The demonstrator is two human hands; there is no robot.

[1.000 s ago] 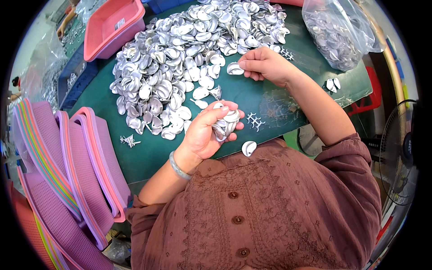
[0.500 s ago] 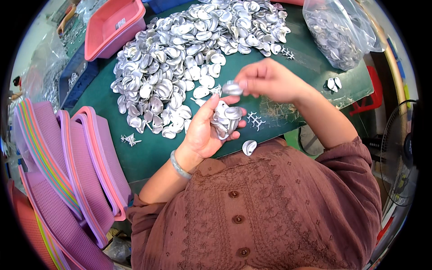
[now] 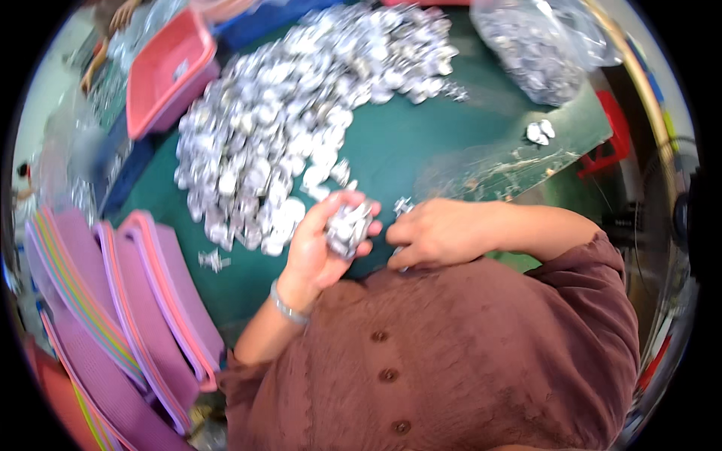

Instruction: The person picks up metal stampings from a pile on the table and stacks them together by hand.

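My left hand (image 3: 304,252) is cupped palm up, its fingers curled round several curved, petal-shaped silver metal pieces (image 3: 348,231). At the near table edge, my right hand (image 3: 440,234) bends down with its fingers closed over another silver petal-shaped piece (image 3: 401,259), which is mostly hidden. Just beyond those fingers lies a small branched silver scrap (image 3: 404,206). A large heap of the same silver pieces (image 3: 256,143) covers the table ahead and to the left. The picture is blurred by motion.
Ahead, on the green table (image 3: 398,143), stand a pink basket (image 3: 169,83) at left and a clear bag of silver pieces (image 3: 538,64) at right. Two loose pieces (image 3: 540,133) lie near the right corner. Purple baskets (image 3: 169,286) are stacked at my left. A fan (image 3: 669,233) stands far right.
My right hand has left the left hand, moving down and toward me to the piece at the table edge. My left hand keeps its handful. The whole view has shifted slightly.
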